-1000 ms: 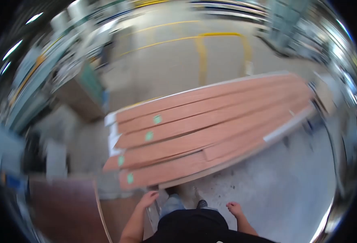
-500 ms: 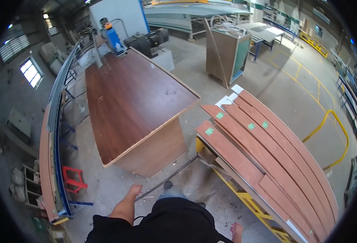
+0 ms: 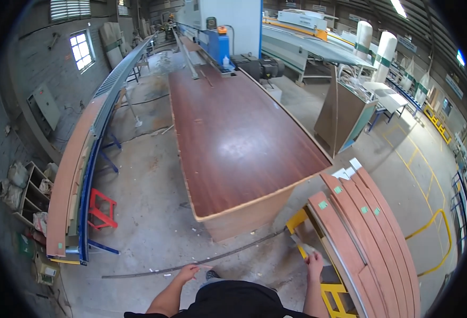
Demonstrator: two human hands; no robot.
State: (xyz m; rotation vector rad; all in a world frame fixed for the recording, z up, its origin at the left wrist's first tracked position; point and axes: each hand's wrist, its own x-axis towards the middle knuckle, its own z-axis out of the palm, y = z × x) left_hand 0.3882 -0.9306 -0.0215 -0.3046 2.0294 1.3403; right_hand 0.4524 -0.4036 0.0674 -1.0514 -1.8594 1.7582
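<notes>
Worn on the head, looked down and forward across a workshop floor through a wide fisheye lens. Bent straight edges toward the rim, dark at the corners. Faced a large stack of brown boards (image 3: pixel 239 143) in the middle, fairly close below, with a machine (image 3: pixel 217 26) far off at the top. Caught the left hand (image 3: pixel 187 272) and right hand (image 3: pixel 314 261) at the lower edge, nearest the lens. Only one view, nothing shared with another.

A big stack of dark brown boards (image 3: pixel 239 143) stands ahead on the concrete floor (image 3: pixel 149 212). The right hand (image 3: pixel 314 261) hangs beside reddish planks (image 3: pixel 366 233) on a yellow rack (image 3: pixel 334 297). The left hand (image 3: pixel 187 272) hangs empty, fingers loose.
</notes>
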